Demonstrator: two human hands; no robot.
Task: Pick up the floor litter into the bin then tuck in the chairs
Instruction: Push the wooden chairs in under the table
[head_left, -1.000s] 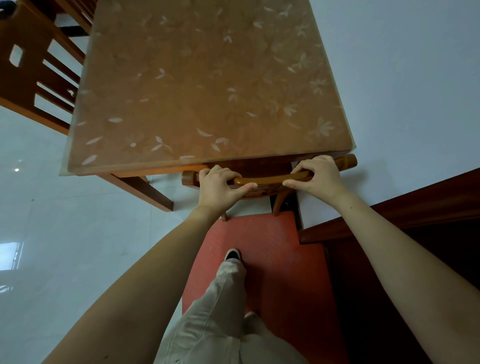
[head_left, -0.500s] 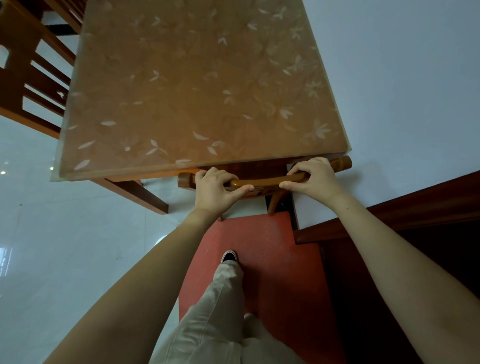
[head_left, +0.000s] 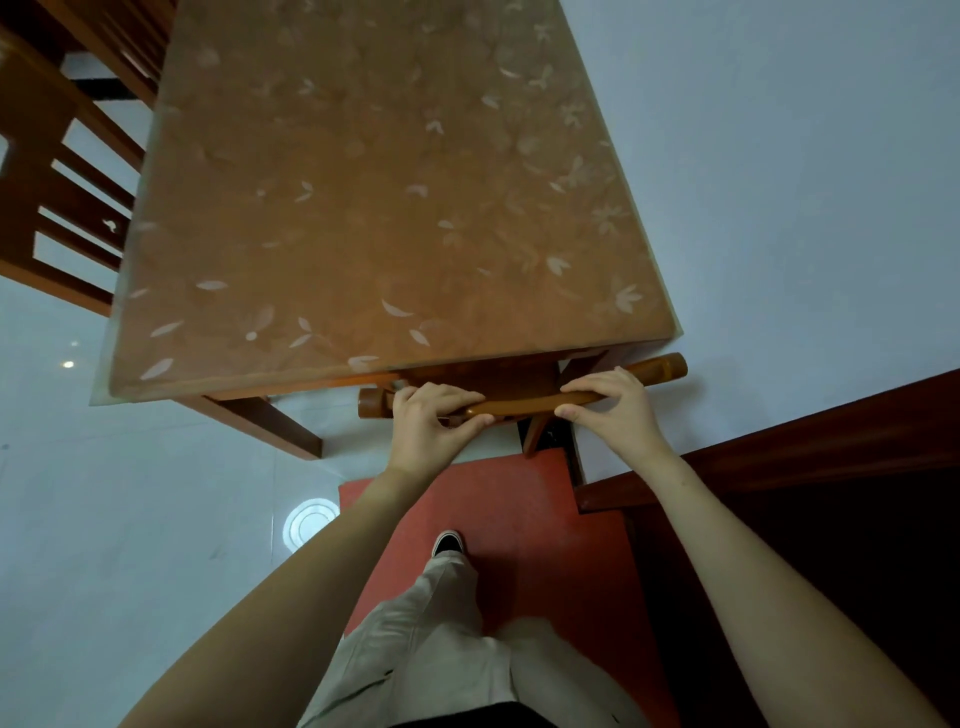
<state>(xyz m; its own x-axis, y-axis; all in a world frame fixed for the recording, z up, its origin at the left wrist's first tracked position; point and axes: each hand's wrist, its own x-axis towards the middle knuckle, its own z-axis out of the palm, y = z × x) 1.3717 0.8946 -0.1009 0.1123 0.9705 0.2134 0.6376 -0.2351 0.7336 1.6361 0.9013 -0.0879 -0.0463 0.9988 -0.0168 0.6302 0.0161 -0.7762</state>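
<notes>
As my left hand and right hand clamp fingers round the chair top rail, seat's under the worktop, tuck approx. done (no litter in shot); 2nd chair at left unchecked.

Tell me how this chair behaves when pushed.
Probably stiff: the chair rail looks solid wood, so the left hand and right hand should move it whole. Likely slides easily on the glossy floor. Held high, it may tip if a leg catches.
</notes>
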